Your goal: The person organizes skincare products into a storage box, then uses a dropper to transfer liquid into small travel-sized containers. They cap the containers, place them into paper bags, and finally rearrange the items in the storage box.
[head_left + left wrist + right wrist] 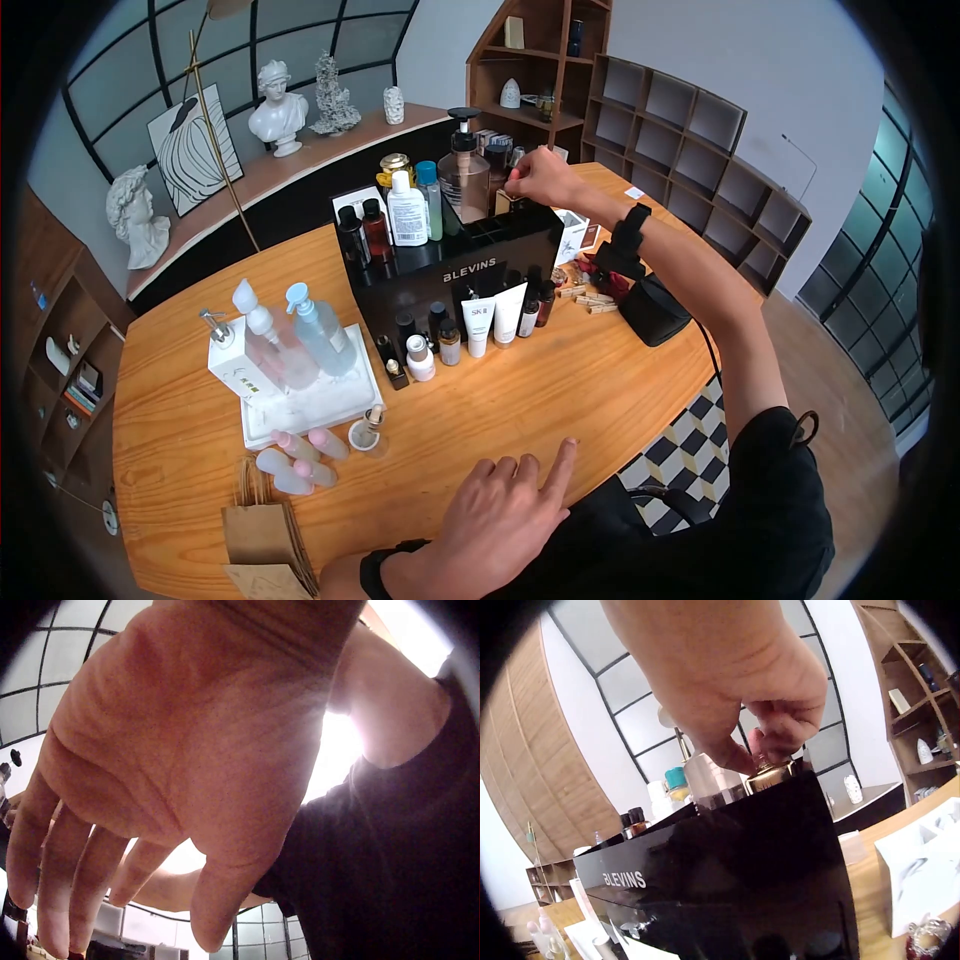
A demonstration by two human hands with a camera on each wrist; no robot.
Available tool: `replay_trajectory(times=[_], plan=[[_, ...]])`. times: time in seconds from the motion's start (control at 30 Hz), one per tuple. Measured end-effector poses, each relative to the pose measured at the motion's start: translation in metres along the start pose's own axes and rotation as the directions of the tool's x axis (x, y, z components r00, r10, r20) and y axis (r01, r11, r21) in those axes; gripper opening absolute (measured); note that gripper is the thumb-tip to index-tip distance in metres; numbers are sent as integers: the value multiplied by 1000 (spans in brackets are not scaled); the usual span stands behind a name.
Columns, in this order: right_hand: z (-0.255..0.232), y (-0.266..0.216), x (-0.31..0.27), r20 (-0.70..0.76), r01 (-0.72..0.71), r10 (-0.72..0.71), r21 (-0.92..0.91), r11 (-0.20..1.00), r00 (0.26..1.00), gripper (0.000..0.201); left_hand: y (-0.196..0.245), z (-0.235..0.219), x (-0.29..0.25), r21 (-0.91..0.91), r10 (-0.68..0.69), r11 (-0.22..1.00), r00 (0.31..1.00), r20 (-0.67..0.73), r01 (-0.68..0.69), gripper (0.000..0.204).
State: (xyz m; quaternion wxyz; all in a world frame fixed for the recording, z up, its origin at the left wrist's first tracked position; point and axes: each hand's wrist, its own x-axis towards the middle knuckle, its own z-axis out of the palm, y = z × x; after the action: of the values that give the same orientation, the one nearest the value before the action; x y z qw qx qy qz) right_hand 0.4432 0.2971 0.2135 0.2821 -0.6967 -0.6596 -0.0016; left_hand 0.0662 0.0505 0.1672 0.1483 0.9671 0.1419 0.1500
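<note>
At the back right of a black organizer (450,290) marked BLEVINS, my right hand (548,180) pinches the pink top of a small gold bottle (771,777). The bottle's lower part is hidden behind the organizer's black wall in the right wrist view. Beside that hand stands a big clear pump bottle (464,170) with a black head. My left hand (500,520) is held over the front of the table (420,430), palm down with nothing in it. Its fingers hang loosely in the left wrist view.
Along the organizer's front stand white tubes (479,325) and small bottles. To the left, a white tray (310,405) bears pump bottles; pink-capped bottles (300,465) and paper bags (265,540) lie nearer. A black pouch (655,310) sits at the right edge.
</note>
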Motion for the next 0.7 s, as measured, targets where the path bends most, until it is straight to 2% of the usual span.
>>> replay_trajectory(times=[0.1, 0.17, 0.2, 0.27, 0.33, 0.4, 0.43, 0.47, 0.53, 0.57, 0.63, 0.7], plan=[[0, 2, -6, -5, 16, -16, -15, 1000, 1000, 34, -1, 1, 1, -11, 25, 1000, 1000, -9, -25, 66], [-1, 2, -18, -152, 119, -115, 21, 993, 982, 38, -1, 1, 3, 2, -8, 1000, 999, 49, 8, 66], [-6, -7, -30, -149, 121, -116, 26, 992, 982, 38, -2, 4, 3, 2, -14, 1000, 999, 50, 14, 66], [-21, -32, -62, -292, 88, -75, 30, 996, 953, 36, -6, 13, 4, 83, 53, 995, 998, 41, -56, 69], [-20, -38, -87, -283, 98, -84, 37, 994, 955, 31, -6, 14, 4, 85, 50, 995, 998, 46, -54, 69], [-9, -30, -114, -167, 330, -305, 155, 931, 938, 24, -5, 13, 3, 80, 44, 996, 998, 47, -48, 68], [-6, -29, -125, -75, 432, -427, 80, 898, 901, 21, -4, 12, 1, 57, 40, 998, 999, -8, -40, 67], [0, -29, -135, -6, 555, -558, -94, 826, 830, 17, -3, 10, 0, 35, 35, 999, 997, -62, -33, 66], [1, -42, -154, 104, 569, -561, -200, 797, 822, 14, -3, 9, 3, 32, 12, 999, 1000, -25, -12, 66], [5, -44, -156, 104, 572, -563, -199, 796, 820, 14, -2, 8, 3, 28, -1, 1000, 1000, 16, 0, 65], [13, -48, -156, 21, 637, -647, -197, 745, 762, 17, -2, 8, 2, 28, -4, 1000, 1000, 11, 3, 65], [19, -51, -154, 40, 657, -662, -172, 733, 749, 22, -3, 10, 3, 28, -6, 1000, 1000, 8, 6, 65]])
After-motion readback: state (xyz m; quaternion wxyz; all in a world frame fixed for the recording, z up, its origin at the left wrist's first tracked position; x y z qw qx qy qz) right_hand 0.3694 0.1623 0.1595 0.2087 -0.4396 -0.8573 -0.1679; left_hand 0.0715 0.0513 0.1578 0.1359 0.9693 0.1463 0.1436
